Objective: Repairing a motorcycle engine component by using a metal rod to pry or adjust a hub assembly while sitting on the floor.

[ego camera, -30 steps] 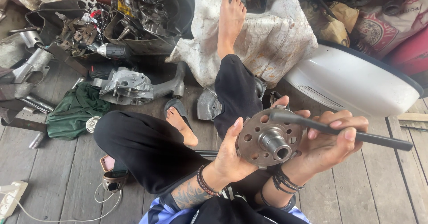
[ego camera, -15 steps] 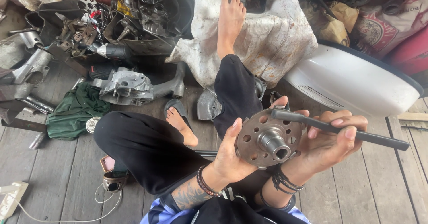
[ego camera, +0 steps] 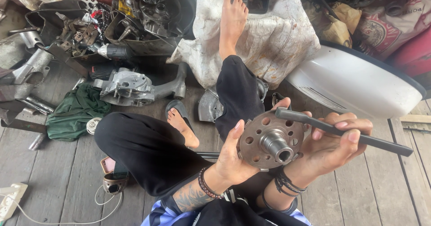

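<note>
I sit on a wooden floor with my legs out in black trousers. My left hand (ego camera: pixel 235 156) grips the rim of a rusty round metal hub (ego camera: pixel 268 139) with several holes and a central sleeve, held above my lap. My right hand (ego camera: pixel 334 140) is closed around a dark metal wrench bar (ego camera: pixel 345 134) whose left end sits at the hub's upper edge, while its other end sticks out to the right. The palm of that hand also backs the hub's right side.
A grey engine casing (ego camera: pixel 130 87) and a green cloth (ego camera: pixel 74 111) lie at the left, with scrap metal parts (ego camera: pixel 112 24) behind. A white curved body panel (ego camera: pixel 359 84) lies at the right. A pale sack (ego camera: pixel 269 33) is under my right foot. A white power strip (ego camera: pixel 11 199) sits at the lower left.
The hub and bar have stayed almost in place; my right hand's fingers have shifted slightly on the bar.
</note>
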